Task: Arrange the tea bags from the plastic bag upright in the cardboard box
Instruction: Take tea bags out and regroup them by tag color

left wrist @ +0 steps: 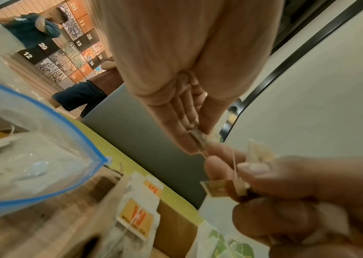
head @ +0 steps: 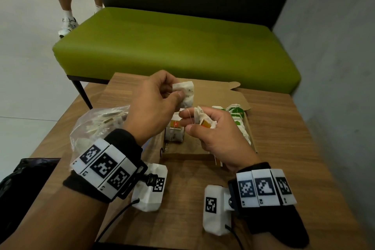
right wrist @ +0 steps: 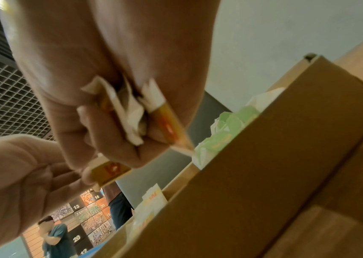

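Observation:
My left hand [head: 175, 88] is raised above the open cardboard box [head: 188, 156] and pinches one white tea bag [head: 185, 94] between thumb and fingers. Just below it, my right hand [head: 187, 121] grips a small bunch of tea bags with orange tags [head: 205, 122]; the right wrist view shows these tea bags with orange tags [right wrist: 132, 120] crumpled in the fist. A thin string [left wrist: 234, 165] hangs by the right thumb. Green-tagged tea bags [head: 239, 120] stand in a row along the box's right side, and orange-tagged ones [head: 175, 130] stand at its left. The clear plastic bag [head: 95, 126] lies left of the box.
The box sits on a small wooden table [head: 284, 148]. A green bench [head: 172, 46] stands behind it and a grey wall [head: 334, 67] runs along the right. A black bag [head: 22, 178] lies at the left edge. Another person's legs [head: 67, 6] are at the back left.

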A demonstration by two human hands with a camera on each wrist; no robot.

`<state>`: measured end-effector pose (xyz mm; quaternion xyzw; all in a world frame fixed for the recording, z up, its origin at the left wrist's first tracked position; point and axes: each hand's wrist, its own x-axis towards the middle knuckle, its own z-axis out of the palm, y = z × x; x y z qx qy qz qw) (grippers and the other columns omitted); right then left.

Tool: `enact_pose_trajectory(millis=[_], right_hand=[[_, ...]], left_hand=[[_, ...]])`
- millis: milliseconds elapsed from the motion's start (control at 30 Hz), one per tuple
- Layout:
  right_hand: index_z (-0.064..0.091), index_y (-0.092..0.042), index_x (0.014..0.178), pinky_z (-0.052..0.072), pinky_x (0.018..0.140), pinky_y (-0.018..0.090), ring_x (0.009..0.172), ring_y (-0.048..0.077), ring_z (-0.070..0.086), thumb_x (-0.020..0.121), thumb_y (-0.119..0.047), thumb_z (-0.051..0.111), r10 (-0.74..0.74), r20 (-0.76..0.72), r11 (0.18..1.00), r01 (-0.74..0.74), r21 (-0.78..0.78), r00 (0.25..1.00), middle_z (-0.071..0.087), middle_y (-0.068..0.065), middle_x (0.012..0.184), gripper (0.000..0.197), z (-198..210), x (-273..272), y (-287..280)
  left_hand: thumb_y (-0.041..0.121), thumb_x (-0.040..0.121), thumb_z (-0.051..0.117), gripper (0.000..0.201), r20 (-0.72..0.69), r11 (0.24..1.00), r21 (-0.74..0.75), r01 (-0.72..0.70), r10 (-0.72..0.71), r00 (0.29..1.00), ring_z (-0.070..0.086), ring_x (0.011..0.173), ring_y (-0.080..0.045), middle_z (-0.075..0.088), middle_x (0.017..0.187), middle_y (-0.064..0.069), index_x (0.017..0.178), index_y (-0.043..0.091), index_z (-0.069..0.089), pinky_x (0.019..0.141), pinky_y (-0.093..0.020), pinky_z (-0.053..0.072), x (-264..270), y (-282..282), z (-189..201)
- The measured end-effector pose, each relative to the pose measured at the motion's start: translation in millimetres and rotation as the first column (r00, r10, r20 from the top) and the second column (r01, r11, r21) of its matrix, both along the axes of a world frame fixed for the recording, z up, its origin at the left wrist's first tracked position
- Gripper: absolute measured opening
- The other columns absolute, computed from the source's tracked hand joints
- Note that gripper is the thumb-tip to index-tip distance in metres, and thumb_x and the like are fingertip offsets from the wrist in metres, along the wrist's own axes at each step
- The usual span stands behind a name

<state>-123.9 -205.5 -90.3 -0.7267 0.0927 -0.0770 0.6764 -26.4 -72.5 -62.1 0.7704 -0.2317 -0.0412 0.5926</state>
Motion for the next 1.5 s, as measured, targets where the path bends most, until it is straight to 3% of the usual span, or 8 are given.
enact_pose_trajectory(millis=[133,333,433,567,800,1033,1233,1500], right_hand=[[0.077,-0.021,0.09,0.035,0.05,0.007,0.051,-0.009,0.053,0.092,-0.01,0.068,-0.067,-0.004,0.981,0.065,-0.183,0.998,0.066,-0.019,0.071,0.014,-4.0,3.1,-0.3],[0.072,-0.029,0.093,0.04,0.058,0.025,0.074,0.01,0.061,0.091,-0.025,0.072,-0.065,0.009,0.977,0.066,-0.205,0.998,0.069,-0.008,0.081,0.004,-4.5,2.6,1.5],[0.072,-0.023,0.095,0.044,0.05,0.025,0.065,0.009,0.06,0.09,-0.016,0.074,-0.034,0.01,0.993,0.035,-0.111,0.999,0.068,-0.005,0.076,0.009,-0.8,1.3,1.9],[0.071,-0.011,0.097,0.045,0.044,0.022,0.057,0.008,0.057,0.092,-0.001,0.068,-0.039,0.068,0.999,0.039,0.004,0.997,0.063,-0.003,0.067,0.012,4.5,0.4,-0.2],[0.071,-0.012,0.09,0.046,0.044,0.022,0.057,0.01,0.056,0.092,-0.001,0.068,-0.164,0.172,0.985,0.152,0.083,0.971,0.063,0.0,0.067,0.012,5.8,2.3,-3.1],[0.075,-0.02,0.094,0.052,0.05,0.034,0.056,0.022,0.058,0.091,-0.01,0.072,-0.217,0.189,0.97,0.233,-0.067,0.958,0.067,-0.001,0.067,0.011,2.1,4.3,-5.9],[0.076,-0.016,0.101,0.049,0.048,0.025,0.059,0.01,0.059,0.091,-0.015,0.074,-0.212,0.112,0.974,0.219,-0.052,0.971,0.068,0.0,0.07,0.01,-0.3,4.3,-1.5],[0.072,-0.024,0.098,0.049,0.053,0.023,0.066,0.008,0.062,0.095,-0.02,0.067,-0.237,-0.063,0.951,0.218,-0.219,0.969,0.067,-0.007,0.078,0.008,-11.9,4.7,-0.3]], left_hand=[[0.011,0.089,0.069,0.012,0.024,0.999,0.007,-0.036,0.036,0.999,0.072,0.082,-0.022,0.071,0.09,-0.008,0.088,0.019,0.06,0.068,-0.036,0.062,0.1,-0.9,-0.5],[0.012,0.089,0.069,0.015,0.123,0.984,0.01,-0.175,0.173,0.977,0.07,0.079,-0.017,0.068,0.083,0.001,0.084,0.023,0.06,0.068,-0.043,0.061,5.8,3.5,-2.8],[0.013,0.088,0.07,0.014,0.167,0.982,0.056,-0.18,0.168,0.971,0.069,0.078,-0.015,0.068,0.081,0.005,0.085,0.023,0.061,0.069,-0.042,0.06,5.4,3.3,-3.8],[0.012,0.088,0.071,0.015,0.11,0.994,0.104,-0.03,0.019,0.994,0.07,0.079,-0.018,0.071,0.083,0.0,0.087,0.024,0.061,0.072,-0.046,0.059,4.2,3.8,-5.1],[0.008,0.095,0.061,0.004,-0.084,0.954,0.139,0.267,-0.258,0.963,0.073,0.077,-0.019,0.075,0.084,-0.006,0.095,0.011,0.063,0.075,-0.042,0.06,-1.4,4.6,-1.0],[0.015,0.099,0.055,0.012,-0.234,0.945,0.082,0.317,-0.291,0.928,0.065,0.077,-0.02,0.071,0.088,-0.017,0.097,0.009,0.065,0.068,-0.032,0.055,-6.0,5.4,1.5],[0.012,0.092,0.065,0.006,-0.243,0.947,0.072,0.312,-0.286,0.927,0.064,0.074,-0.018,0.074,0.087,-0.019,0.096,0.01,0.064,0.067,-0.029,0.05,-4.0,9.7,-1.5],[0.016,0.093,0.064,0.013,-0.002,0.851,0.482,0.208,-0.236,0.972,0.062,0.075,-0.005,0.065,0.086,0.011,0.096,0.029,0.065,0.059,-0.017,0.045,-0.6,13.3,-18.3]])
